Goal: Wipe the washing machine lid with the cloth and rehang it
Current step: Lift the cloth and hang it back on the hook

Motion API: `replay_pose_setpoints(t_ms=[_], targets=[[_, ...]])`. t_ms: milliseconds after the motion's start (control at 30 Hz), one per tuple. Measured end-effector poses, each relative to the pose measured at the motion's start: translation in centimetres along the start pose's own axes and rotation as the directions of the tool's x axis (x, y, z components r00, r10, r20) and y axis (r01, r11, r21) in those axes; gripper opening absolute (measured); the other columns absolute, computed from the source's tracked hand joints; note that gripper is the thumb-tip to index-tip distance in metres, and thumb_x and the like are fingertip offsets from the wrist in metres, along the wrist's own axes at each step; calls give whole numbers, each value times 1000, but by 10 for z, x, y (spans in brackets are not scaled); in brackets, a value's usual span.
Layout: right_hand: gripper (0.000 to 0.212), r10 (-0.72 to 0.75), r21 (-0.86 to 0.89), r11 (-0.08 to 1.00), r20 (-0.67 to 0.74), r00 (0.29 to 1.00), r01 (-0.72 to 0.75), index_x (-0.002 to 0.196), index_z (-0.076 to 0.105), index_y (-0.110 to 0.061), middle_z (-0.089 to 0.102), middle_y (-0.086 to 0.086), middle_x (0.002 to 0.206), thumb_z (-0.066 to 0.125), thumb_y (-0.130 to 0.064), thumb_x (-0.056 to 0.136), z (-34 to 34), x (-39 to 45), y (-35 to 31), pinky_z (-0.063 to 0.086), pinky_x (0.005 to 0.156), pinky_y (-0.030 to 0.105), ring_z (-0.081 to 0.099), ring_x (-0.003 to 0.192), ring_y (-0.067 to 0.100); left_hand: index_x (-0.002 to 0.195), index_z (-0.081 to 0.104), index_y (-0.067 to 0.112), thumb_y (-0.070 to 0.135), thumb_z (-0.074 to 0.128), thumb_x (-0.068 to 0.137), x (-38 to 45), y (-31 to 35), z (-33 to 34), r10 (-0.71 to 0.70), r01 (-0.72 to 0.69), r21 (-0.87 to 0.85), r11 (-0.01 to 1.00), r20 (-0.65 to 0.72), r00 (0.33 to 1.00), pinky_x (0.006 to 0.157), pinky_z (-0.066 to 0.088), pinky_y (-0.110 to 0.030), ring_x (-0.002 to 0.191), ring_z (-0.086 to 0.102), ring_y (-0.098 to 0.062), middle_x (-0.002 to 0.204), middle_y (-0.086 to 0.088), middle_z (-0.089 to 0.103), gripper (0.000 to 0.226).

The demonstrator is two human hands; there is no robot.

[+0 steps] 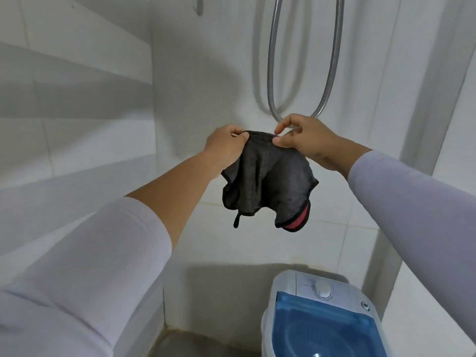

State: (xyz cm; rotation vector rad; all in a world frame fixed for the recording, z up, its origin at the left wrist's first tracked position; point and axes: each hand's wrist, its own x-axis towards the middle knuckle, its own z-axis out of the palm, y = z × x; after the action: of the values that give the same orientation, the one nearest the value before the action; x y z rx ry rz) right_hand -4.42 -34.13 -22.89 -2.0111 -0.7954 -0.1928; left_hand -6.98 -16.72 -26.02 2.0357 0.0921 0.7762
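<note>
Both hands are raised in front of the tiled wall, holding the dark grey cloth (268, 181) by its top edge: the left hand (226, 148) has its fingers curled over one upper corner with the thumb pressed against the fabric, and the right hand (304, 140) pinches the other corner between thumb and index finger, its remaining fingers loosely bent behind. The cloth hangs slack between them, a small dark loop dangling at its lower left and a red-edged corner folded at its lower right. It is well above the washing machine (319, 318), whose blue translucent lid (327, 331) sits low in the frame – nothing touches the lid. Judging by the height of the hands, this is either the cloth just lifted from its hanging place or being spread for rehanging; which of the 2 cannot be settled from this view. If rehanging, the next move calls for finding the loop and carrying it to a hook – a small grey hook (198, 7) shows high on the wall, well away. The lid's lower part is cut off, so its state cannot be judged, and the shower hose (270, 60) runs out of view above
</note>
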Motion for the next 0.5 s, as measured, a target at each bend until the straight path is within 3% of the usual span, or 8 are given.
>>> replay_pose_setpoints(t_ms=[67, 200, 333, 400, 467, 500], targets=[[9, -37, -4, 999, -10, 999, 37, 89, 60, -18, 59, 0, 72, 65, -11, 84, 4, 29, -17, 48, 52, 15, 58, 66, 10, 107, 63, 20, 31, 49, 96, 25, 5, -17, -9, 10, 11, 1000, -46, 999, 79, 41, -27, 96, 55, -18, 104, 2, 58, 21], [13, -93, -23, 995, -12, 996, 92, 78, 61, -23, 61, 2, 76, 64, -12, 84, 3, 89, -58, 51, 64, 23, 59, 71, 14, 109, 63, 20, 32, 51, 95, 76, 27, -58, -23, 26, 28, 999, -118, 993, 82, 40, -26, 98, 53, -16, 106, 3, 59, 23], [9, -134, -140, 981, 31, 990, 137, 89, 69, -23, 58, -5, 69, 65, -17, 83, -6, 142, -101, 44, 66, 19, 54, 68, 8, 108, 65, 21, 32, 54, 94, 125, 55, -100, -61, 71, 55, 996, -158, 986, 83, 40, -24, 97, 52, -15, 100, 5, 56, 21], [15, -159, -208, 963, 75, 984, 171, 96, 72, -21, 54, -6, 63, 64, -17, 84, -13, 165, -122, 43, 74, 20, 51, 67, 8, 104, 66, 22, 32, 56, 92, 148, 68, -120, -65, 79, 69, 994, -183, 981, 82, 40, -23, 96, 54, -14, 98, 6, 59, 18], [20, -189, -283, 936, 98, 977, 210, 103, 71, -19, 65, -3, 80, 62, -16, 86, -19, 186, -143, 40, 80, 17, 54, 81, 8, 101, 68, 22, 31, 59, 90, 167, 80, -139, -63, 80, 82, 993, -196, 979, 82, 40, -22, 95, 55, -12, 96, 7, 61, 16], [22, -210, -327, 916, 108, 972, 234, 107, 70, -18, 69, 0, 95, 61, -15, 87, -21, 196, -153, 37, 78, 9, 55, 89, 7, 99, 69, 22, 31, 61, 89, 176, 85, -149, -57, 77, 89, 993, -202, 978, 82, 39, -21, 93, 55, -11, 95, 7, 62, 16]])
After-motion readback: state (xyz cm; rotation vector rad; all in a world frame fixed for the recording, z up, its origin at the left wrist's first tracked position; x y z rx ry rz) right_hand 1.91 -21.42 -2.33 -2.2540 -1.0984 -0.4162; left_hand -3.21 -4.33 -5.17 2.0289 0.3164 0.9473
